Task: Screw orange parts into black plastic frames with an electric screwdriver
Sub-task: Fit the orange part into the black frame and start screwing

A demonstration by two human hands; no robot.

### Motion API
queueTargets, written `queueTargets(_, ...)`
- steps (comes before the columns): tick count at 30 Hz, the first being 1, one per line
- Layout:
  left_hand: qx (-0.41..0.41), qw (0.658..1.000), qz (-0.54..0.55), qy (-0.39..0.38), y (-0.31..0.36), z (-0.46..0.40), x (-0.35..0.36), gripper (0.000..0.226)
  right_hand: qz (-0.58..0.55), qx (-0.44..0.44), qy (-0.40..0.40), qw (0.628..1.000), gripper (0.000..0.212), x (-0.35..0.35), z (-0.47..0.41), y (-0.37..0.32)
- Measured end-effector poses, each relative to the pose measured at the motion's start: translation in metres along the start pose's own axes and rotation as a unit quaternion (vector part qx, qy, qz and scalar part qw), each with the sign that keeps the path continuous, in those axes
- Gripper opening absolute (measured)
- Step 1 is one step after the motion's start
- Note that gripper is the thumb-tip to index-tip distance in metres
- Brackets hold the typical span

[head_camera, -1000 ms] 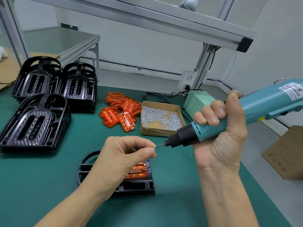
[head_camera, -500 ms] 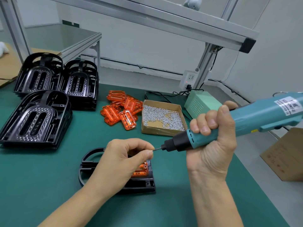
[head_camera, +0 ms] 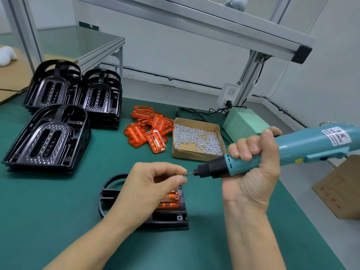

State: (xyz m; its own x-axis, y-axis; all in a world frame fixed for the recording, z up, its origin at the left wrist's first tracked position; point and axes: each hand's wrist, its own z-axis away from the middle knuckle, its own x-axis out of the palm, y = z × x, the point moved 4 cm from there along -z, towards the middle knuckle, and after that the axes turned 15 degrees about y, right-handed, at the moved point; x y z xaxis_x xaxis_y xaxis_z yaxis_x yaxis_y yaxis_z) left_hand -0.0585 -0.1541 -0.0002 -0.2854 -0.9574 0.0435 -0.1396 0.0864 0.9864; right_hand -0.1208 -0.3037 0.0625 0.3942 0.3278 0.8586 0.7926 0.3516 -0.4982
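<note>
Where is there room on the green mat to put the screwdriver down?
Bare green mat lies left of the black frame, below the stacked frames. The far side is crowded: orange parts and screw box.

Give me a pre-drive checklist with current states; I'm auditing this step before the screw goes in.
1. Screwdriver gripped firmly by right hand: ok.
2. Screw seated on bit: cannot tell; left hand fingers pinch at the tip and hide it.
3. Orange part seated in frame: ok as far as visible, partly hidden.
4. Bit over a screw hole: not ok, held in the air, pointing sideways.
5. Frame flat on mat: ok.
6. Screw box stocked: ok.
</note>
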Motion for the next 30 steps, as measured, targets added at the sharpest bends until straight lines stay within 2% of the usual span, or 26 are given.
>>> queueTargets(3,0.000,1.000,0.004,0.005,0.000,-0.001,0.000,0.017,0.005,-0.001,-0.007,1.000,0.014,0.001,0.000,0.001)
queueTargets(6,0.008,1.000,-0.021,-0.007,0.002,-0.002,-0.002,0.031,0.007,0.001,-0.023,1.000,0.012,0.002,-0.005,0.001)
queueTargets(9,0.080,0.983,-0.164,0.008,-0.002,-0.005,-0.017,0.037,0.034,0.013,-0.047,0.998,0.011,0.000,-0.010,0.002)
queueTargets(11,0.141,0.952,-0.271,-0.033,-0.002,0.000,-0.023,0.025,0.069,0.020,-0.062,0.996,0.013,-0.004,-0.012,0.006)
queueTargets(12,0.170,0.927,-0.325,-0.079,-0.005,0.004,-0.022,0.031,0.088,0.022,-0.068,0.994,0.014,-0.006,-0.012,0.009)
queueTargets(14,0.204,0.876,-0.406,-0.159,-0.015,0.015,-0.017,0.059,0.122,0.028,-0.081,0.989,0.015,-0.010,-0.012,0.015)
queueTargets(16,0.225,0.837,-0.461,-0.192,-0.025,0.021,-0.015,0.072,0.140,0.039,-0.094,0.985,0.016,-0.012,-0.012,0.023)
queueTargets(20,0.254,0.805,-0.494,-0.207,-0.027,0.024,-0.013,0.069,0.161,0.058,-0.104,0.980,0.016,-0.014,-0.010,0.035)
queueTargets(30,0.280,0.789,-0.508,-0.203,-0.027,0.022,-0.011,0.056,0.209,0.067,-0.140,0.966,0.017,-0.014,-0.010,0.047)
